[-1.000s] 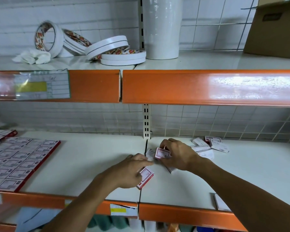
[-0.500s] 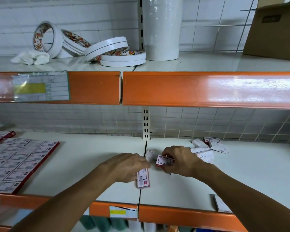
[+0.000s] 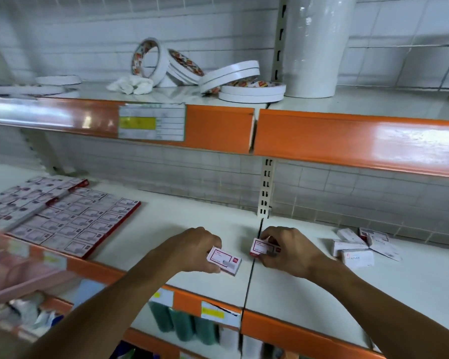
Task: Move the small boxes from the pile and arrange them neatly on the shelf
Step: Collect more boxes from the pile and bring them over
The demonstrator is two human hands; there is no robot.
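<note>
Half a second ago my hands sat close together over the seam of the shelf [image 3: 182, 216], the left one fingering a box that lay on the board; now each has a box of its own, and my view has swung left so the neat grid [image 3: 70, 218] fills the middle left of the frame. I judge the pick-up is done and the carry to the grid comes next. My left hand [image 3: 192, 248], centre frame, has its fingers curled round a small box [image 3: 224, 260] held label-up just above the board. My right hand [image 3: 288, 251], just right of the seam, pinches a second box [image 3: 263, 247] between thumb and fingertips, tilted toward me. Both forearms reach in from the lower edge, wrists low. The loose pile [image 3: 360, 248] lies at the middle right, near my right wrist but apart from it, well apart from the grid
</note>
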